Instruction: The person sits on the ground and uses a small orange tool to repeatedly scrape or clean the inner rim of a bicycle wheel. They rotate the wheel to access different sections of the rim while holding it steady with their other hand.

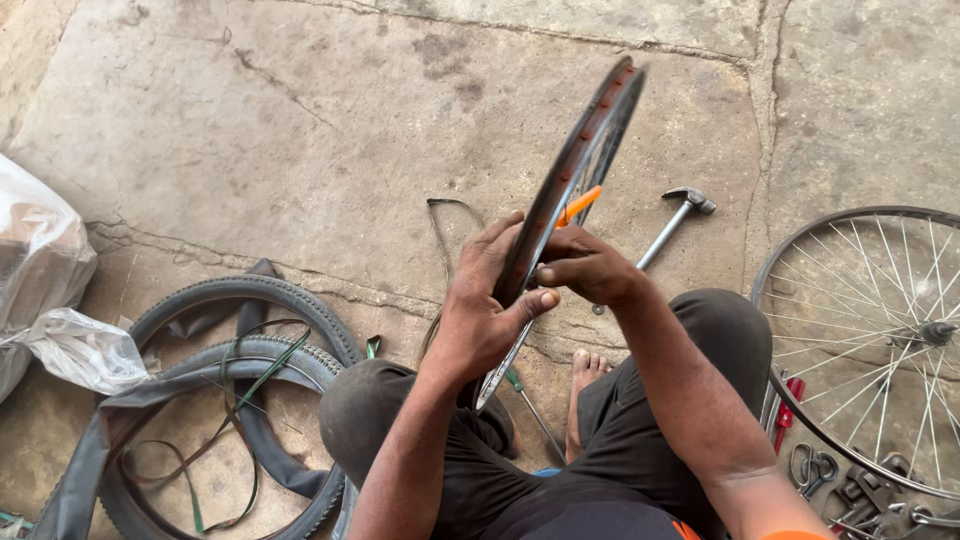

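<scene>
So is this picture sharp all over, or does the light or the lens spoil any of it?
Head view: soft, even daylight, no hard shadows or glare on the stone floor. The left hand, right hand and wheel rim between them are sharp. The white plastic bag at the left edge is bright and nearly washed out. The second spoked wheel bows slightly toward the right edge, a wide-lens effect.

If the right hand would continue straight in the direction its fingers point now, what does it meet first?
The right hand points leftward at the bicycle rim, which its fingertips seem to touch already. Just past the rim is the left hand, gripping the other side. Depth is hard to judge here.
</scene>
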